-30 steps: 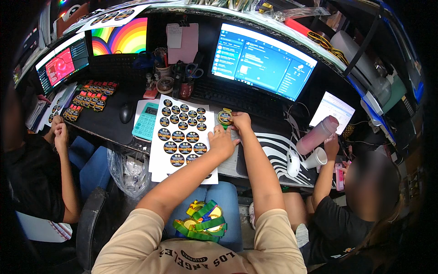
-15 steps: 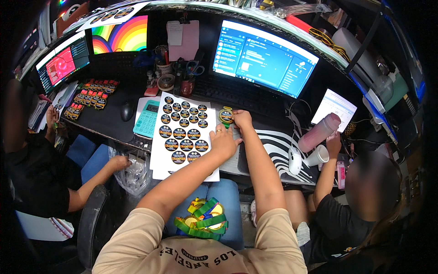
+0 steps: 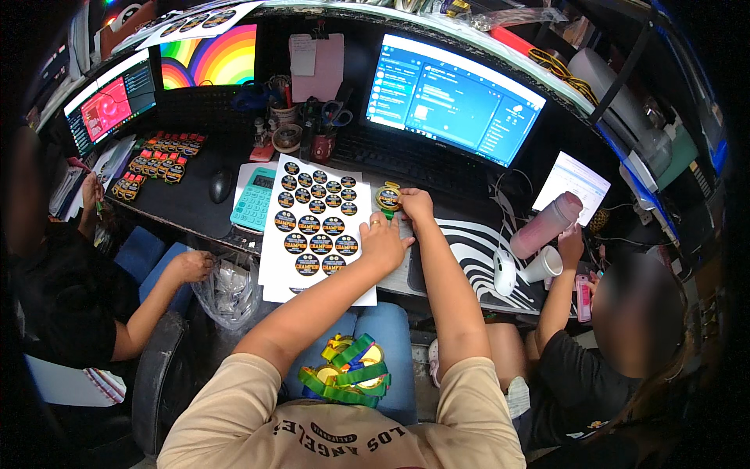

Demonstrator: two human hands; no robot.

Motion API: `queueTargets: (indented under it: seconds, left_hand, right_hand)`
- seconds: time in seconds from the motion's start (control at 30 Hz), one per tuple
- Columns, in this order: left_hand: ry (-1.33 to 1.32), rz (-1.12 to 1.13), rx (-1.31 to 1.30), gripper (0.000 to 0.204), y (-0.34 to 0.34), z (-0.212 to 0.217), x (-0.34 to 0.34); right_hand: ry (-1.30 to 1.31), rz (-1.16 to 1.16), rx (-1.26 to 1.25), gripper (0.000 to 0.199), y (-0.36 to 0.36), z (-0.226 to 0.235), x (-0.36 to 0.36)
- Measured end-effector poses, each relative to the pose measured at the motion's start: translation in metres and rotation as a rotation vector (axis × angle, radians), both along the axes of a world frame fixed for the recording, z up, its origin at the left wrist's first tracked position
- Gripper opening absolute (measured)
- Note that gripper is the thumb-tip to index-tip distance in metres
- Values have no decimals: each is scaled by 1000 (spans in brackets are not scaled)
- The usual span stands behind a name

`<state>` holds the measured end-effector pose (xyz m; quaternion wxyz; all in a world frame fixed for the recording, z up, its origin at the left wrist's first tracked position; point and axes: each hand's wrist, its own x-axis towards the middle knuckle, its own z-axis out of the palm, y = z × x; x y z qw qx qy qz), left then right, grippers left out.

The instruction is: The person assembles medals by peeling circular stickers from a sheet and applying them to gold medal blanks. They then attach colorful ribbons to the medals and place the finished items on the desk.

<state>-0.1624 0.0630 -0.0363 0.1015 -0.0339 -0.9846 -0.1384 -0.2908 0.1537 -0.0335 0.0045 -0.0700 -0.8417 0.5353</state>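
Note:
A round gold medal (image 3: 387,196) with a dark printed face lies on the desk just past the right edge of a white sheet of round black stickers (image 3: 361,270). My right hand (image 3: 418,206) pinches the medal's right rim with its fingertips. My left hand (image 3: 384,244) rests just below it, fingers stretched forward over the sheet's right edge and close to a bit of green ribbon under the medal. In my lap lies a pile of gold medals with green, yellow and blue ribbons (image 3: 348,375).
A teal calculator (image 3: 251,205) and black mouse (image 3: 220,185) lie left of the sheet; finished-looking medals (image 3: 158,166) sit farther left. A monitor (image 3: 453,98) and keyboard (image 3: 391,160) stand ahead. Rightward are a white mouse (image 3: 505,271), cup (image 3: 544,265) and pink tumbler (image 3: 547,225). Co-workers sit on both sides.
My hands and the medal stay nearly in place. The left co-worker's near hand has shifted slightly up and left by the clear plastic bag. The view has moved a little.

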Motion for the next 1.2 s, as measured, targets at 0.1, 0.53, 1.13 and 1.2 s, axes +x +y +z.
queueTargets:
  seconds: [0.1,0.53,1.13,1.2]
  left_hand:
    - [11,2,8,66,0,0,0]
    - [-45,18,-21,63,-14,9,9]
    - [81,-176,-187,68,-141,0,35]
    - [85,-232,-196,66,-152,4,37]
  right_hand:
    - [16,-13,7,30,-1,0,0]
    - [39,-24,139,27,-14,-16,-13]
    - [-14,-110,161,20,-30,-18,-10]
    - [-28,-107,160,20,-32,-17,-9]
